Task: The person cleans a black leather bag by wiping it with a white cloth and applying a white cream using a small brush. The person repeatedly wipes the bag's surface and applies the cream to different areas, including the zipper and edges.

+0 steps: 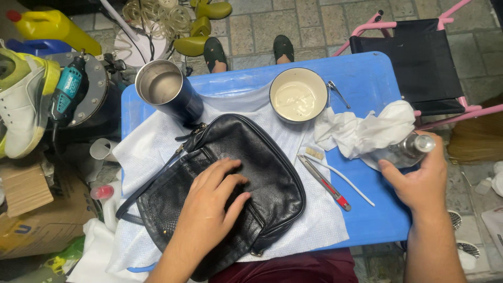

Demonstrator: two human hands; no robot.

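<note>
Left hand (212,202) spread flat on black leather bag (262,157) — right hand (419,178) well apart, wrapped around clear bottle (411,148).

Even overhead light, moderately bright; soft shadows under the black bag (230,183), mild glare on the steel cup (160,84), slight wide-angle bending at edges, focus sharp.

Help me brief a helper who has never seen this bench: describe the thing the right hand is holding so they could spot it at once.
Start at the blue table and go to its right edge, past the crumpled white cloth. There the right hand grips a small clear bottle with a silvery cap. It is the only see-through item there, unlike the cream-filled bowl and steel cup.
</note>
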